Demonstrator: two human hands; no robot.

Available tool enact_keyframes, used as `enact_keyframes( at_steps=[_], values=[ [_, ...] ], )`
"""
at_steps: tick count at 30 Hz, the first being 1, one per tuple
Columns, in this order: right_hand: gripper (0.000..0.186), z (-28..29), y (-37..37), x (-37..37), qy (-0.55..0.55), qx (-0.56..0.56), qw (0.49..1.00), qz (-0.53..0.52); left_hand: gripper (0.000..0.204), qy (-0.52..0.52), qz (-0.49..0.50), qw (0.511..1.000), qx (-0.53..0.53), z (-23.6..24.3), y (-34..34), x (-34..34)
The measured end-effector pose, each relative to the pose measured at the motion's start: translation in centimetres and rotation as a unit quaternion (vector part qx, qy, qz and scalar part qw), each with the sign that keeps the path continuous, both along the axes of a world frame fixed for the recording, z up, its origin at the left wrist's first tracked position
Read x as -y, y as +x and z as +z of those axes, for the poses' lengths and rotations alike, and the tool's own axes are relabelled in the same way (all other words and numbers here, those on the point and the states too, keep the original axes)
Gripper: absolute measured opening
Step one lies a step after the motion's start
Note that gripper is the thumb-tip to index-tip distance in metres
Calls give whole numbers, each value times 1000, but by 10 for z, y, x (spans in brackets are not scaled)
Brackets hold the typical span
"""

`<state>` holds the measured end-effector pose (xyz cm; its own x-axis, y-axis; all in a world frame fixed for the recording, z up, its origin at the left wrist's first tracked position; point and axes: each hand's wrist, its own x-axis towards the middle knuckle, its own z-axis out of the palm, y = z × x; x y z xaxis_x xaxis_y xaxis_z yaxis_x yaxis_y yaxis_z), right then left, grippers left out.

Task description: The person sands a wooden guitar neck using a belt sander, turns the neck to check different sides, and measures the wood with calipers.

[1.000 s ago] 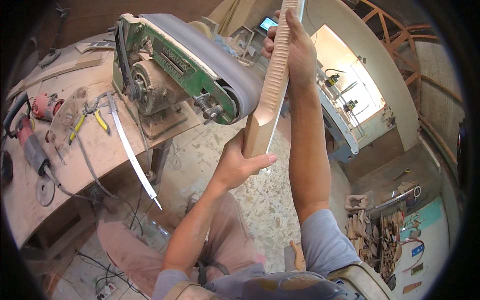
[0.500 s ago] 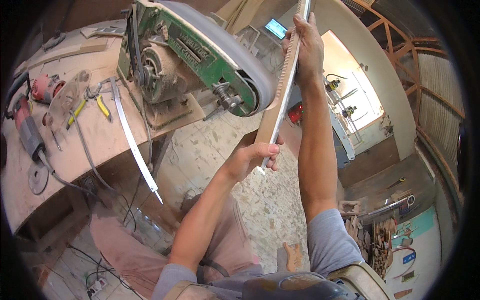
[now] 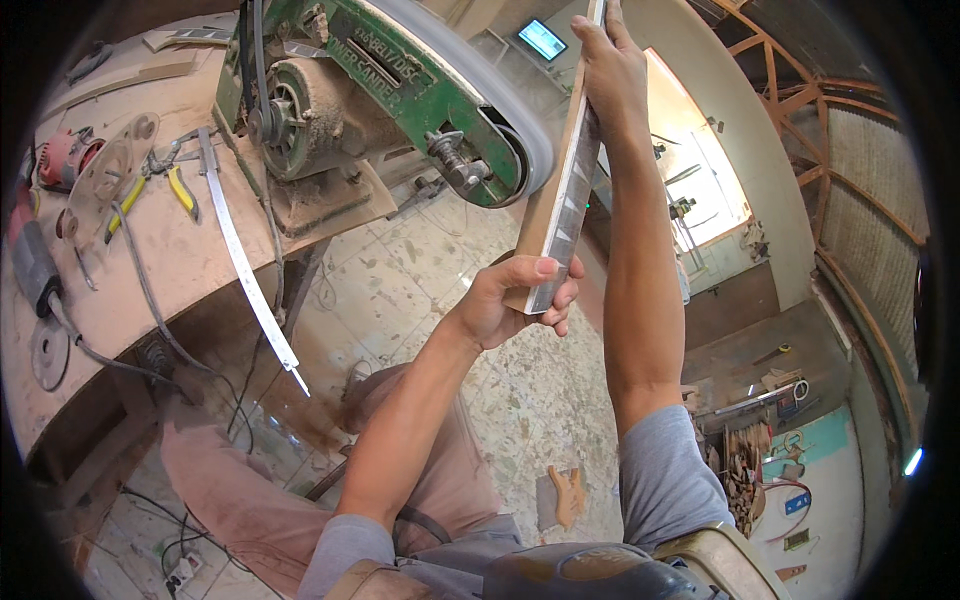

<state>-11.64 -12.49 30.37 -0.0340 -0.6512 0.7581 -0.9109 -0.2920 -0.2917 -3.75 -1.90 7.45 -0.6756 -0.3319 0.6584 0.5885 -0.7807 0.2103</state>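
Observation:
Both my hands grip a long, narrow wooden strip, which slants up and away beside the belt sander. One side of it is pale wood, another is dark with light streaks, and a white edge runs between them. My left hand is closed round the near end, thumb over the edge. Farther up, my right hand holds the strip with its fingers wrapped partly behind. The green belt sander stands to the left; its grey belt curves close by the strip's pale side, and I cannot tell whether they touch.
On the dusty bench at left lie a long metal caliper overhanging the edge, yellow-handled pliers, a red power tool and a disc. Cables trail on the floor. A lit screen stands beyond.
The strip has been turned in my hands, so its dark streaked side now shows and the notched-looking edge is no longer visible. My view has shifted slightly; the sander and bench appear farther left.

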Motion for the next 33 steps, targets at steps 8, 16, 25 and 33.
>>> enact_keyframes(
  at_steps=[8,16,25,33],
  values=[
    [66,-3,2,-1,-12,-25,998,-61,59,-2,-47,998,-35,-1,-2,2],
    [65,-3,37,-26,13,-53,987,-153,67,9,-74,995,-68,-3,-4,3],
    [66,5,23,-16,55,-77,966,-240,71,24,-82,993,-81,5,0,1],
    [64,5,28,-19,33,-113,957,-264,62,32,-132,983,-120,-2,-10,4]
  ],
)
